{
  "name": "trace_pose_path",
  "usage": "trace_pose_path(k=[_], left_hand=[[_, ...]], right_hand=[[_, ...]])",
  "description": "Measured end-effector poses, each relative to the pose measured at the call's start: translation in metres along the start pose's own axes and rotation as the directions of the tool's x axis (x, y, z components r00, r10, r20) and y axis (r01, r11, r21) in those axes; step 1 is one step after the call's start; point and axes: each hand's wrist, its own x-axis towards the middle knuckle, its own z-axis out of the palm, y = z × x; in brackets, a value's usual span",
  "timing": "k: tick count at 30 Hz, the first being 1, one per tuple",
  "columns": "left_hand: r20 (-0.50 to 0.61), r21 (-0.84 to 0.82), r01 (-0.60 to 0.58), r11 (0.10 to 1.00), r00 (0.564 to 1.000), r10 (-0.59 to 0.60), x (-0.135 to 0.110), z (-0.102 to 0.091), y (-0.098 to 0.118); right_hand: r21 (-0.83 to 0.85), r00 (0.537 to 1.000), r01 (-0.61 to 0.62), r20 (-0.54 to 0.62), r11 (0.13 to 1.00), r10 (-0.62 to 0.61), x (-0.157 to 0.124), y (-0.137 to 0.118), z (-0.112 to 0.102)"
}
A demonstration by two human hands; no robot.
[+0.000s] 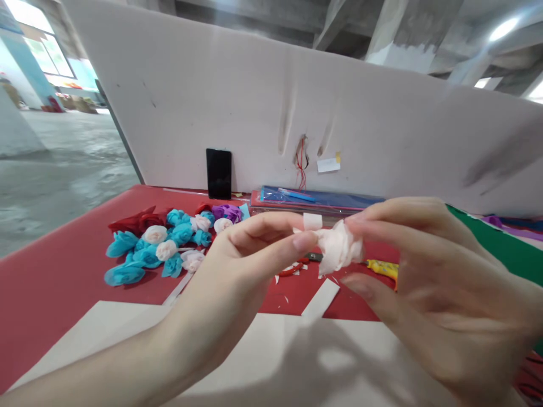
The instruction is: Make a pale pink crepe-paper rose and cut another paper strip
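A pale pink paper flower point(339, 249) with crinkled, layered petals is held up above the table. My left hand point(237, 271) pinches its narrow base between thumb and index finger. A small white strip point(313, 221) shows at the left index fingertip; whether it is stuck there I cannot tell. My right hand point(441, 282) touches the flower's upper right petals with its fingertips, its thumb apart below. Behind the flower lie scissors point(292, 270), partly hidden, and a yellow-handled tool point(382, 268), partly covered by my right hand.
Finished-looking blue, pink, red and purple flowers point(146, 254) are heaped at the left on the red table point(55, 294). White sheets point(271, 350) lie in front, with a loose strip point(321, 298) and scraps. A phone point(219, 174) leans against the white partition point(212, 96); a blue pen point(297, 195) rests on packets.
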Motion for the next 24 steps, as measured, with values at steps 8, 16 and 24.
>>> trace_pose_path(k=[8,16,24], left_hand=[[-0.051,-0.054,0.048,0.997,0.997,-0.050,0.0011,0.0033,-0.0023],[-0.064,-0.077,0.069,0.995,0.995,-0.074,-0.0002,0.0041,0.0006],[-0.088,-0.061,0.050,0.997,0.995,-0.055,-0.0002,0.0039,-0.0003]], right_hand=[[-0.015,0.993,0.041,-0.107,0.999,-0.043,0.0006,0.0021,0.0038],[-0.060,0.991,0.014,-0.136,0.998,-0.022,-0.0014,0.0010,0.0026],[-0.070,0.984,-0.011,-0.181,0.997,-0.002,-0.0013,-0.0021,0.0027]])
